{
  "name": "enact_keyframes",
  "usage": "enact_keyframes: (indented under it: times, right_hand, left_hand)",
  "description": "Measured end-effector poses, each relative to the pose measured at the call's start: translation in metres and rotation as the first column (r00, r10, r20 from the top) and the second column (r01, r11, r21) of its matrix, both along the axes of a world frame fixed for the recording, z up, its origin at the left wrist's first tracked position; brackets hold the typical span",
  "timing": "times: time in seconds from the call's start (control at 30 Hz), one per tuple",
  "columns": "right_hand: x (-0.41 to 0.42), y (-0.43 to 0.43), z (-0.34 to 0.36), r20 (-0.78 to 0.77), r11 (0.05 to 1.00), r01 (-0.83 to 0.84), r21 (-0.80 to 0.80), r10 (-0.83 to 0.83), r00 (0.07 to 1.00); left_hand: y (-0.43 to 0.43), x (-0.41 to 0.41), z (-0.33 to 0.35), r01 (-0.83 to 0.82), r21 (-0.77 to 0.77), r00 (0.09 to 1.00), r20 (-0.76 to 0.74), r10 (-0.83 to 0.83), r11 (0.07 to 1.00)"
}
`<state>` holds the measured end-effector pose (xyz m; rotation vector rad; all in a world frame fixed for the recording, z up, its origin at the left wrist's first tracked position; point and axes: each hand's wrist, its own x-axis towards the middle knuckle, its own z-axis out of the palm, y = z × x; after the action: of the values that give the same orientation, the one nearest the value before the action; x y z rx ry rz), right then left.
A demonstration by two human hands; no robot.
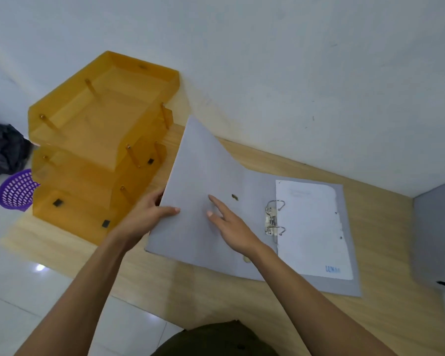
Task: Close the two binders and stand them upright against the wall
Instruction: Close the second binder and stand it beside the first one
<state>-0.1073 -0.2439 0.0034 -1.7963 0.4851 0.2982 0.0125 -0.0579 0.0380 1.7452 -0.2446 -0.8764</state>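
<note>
A grey binder (pixel 257 191) lies open on the wooden table (pixel 216 296), its metal ring clip (pixel 274 218) showing and a white sheet (pixel 311 227) on its right half. Its left cover (pixel 198 170) is lifted and tilted up. My left hand (pixel 149 214) grips that cover's left edge, thumb on the inside face. My right hand (pixel 229 224) rests flat on the cover's inside, fingers spread. A second grey binder (pixel 434 240) sits at the table's right edge, closed as far as I can tell, partly cut off by the frame.
A stack of orange letter trays (pixel 100 140) stands left of the binder, against the white wall (pixel 293 73). On the tiled floor at left are a purple perforated basket (pixel 16 191) and a dark bag (pixel 3 147).
</note>
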Motion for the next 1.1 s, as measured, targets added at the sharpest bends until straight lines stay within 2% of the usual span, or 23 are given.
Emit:
enact_keyframes:
  times: [0.23, 0.43, 0.57, 0.67, 0.77, 0.93, 1.03, 1.1]
  right_hand:
    - [-0.019, -0.036, 0.043, 0.131, 0.999, -0.004, -0.052, 0.01, 0.991]
    - [-0.037, -0.091, 0.073, 0.174, 0.978, 0.196, 0.069, -0.205, 0.963]
    - [-0.04, -0.131, 0.089, 0.181, 0.947, 0.316, 0.059, -0.322, 0.929]
    - [-0.051, -0.161, 0.089, 0.156, 0.898, 0.437, -0.042, -0.427, 0.891]
    - [-0.076, -0.185, 0.079, 0.124, 0.853, 0.515, -0.089, -0.503, 0.855]
    - [-0.127, -0.215, 0.033, 0.083, 0.816, 0.558, -0.152, -0.552, 0.83]
    - [-0.152, -0.227, 0.013, 0.069, 0.79, 0.59, -0.166, -0.587, 0.806]
    - [-0.171, -0.235, -0.001, 0.023, 0.776, 0.605, -0.179, -0.611, 0.791]
  left_hand:
    - [-0.086, -0.033, 0.023, -0.01, -0.178, 0.998, -0.063, -0.002, 0.984]
    - [-0.165, -0.069, 0.011, 0.132, -0.193, 0.991, 0.015, -0.131, 0.972]
    - [-0.2, -0.086, -0.003, 0.208, -0.081, 0.977, 0.07, -0.203, 0.975]
    - [-0.212, -0.098, -0.028, 0.272, 0.075, 0.955, 0.098, -0.279, 0.959]
    - [-0.216, -0.109, -0.051, 0.29, 0.124, 0.946, 0.111, -0.303, 0.949]
    - [-0.215, -0.119, -0.081, 0.126, 0.16, 0.977, 0.152, -0.15, 0.979]
    - [-0.212, -0.125, -0.086, -0.019, 0.197, 1.0, -0.001, 0.019, 0.98]
    - [-0.207, -0.13, -0.097, -0.013, 0.235, 1.0, -0.021, 0.019, 0.972]
